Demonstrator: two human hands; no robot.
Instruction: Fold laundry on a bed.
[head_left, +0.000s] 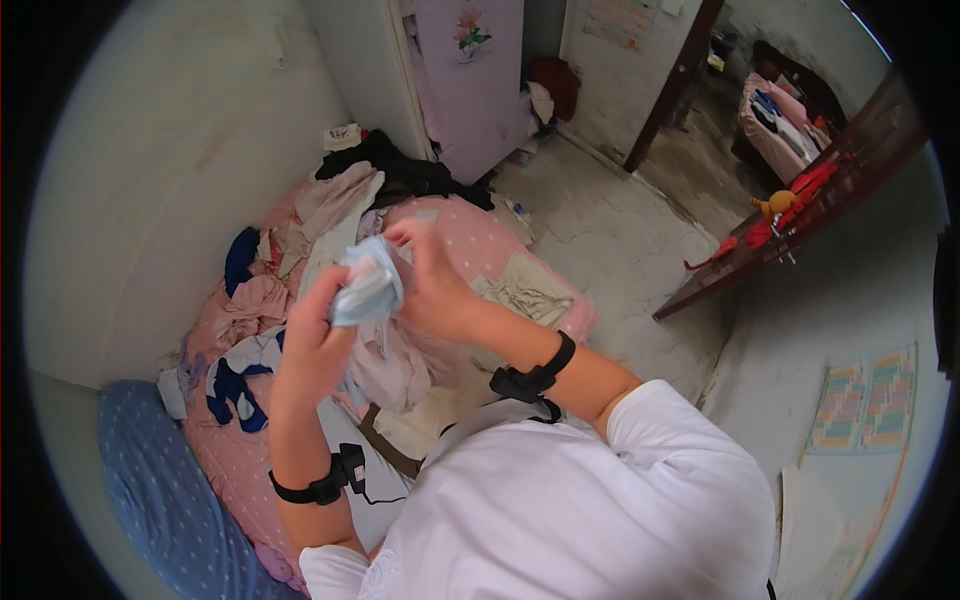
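Observation:
My left hand (315, 330) grips a bunched light blue cloth (367, 289) with its thumb on top. The cloth is blurred, and a pinkish patch shows in its middle. Just to the right, my right hand (435, 285) is raised with bent fingers against or close beside the cloth. Its fingertips are blurred, so I cannot tell whether they hold any of it. Below both hands lies a pale pink garment (397, 367) on the bed, whose pink sheet (465, 232) has white dots.
Crumpled clothes cover much of the bed: a black garment (397, 169), a blue-and-white garment (240, 382) and a beige garment (525, 289). A blue dotted cover (172, 480) lies at left. A wardrobe (472, 90) stands behind, and an open door (810, 217) at right.

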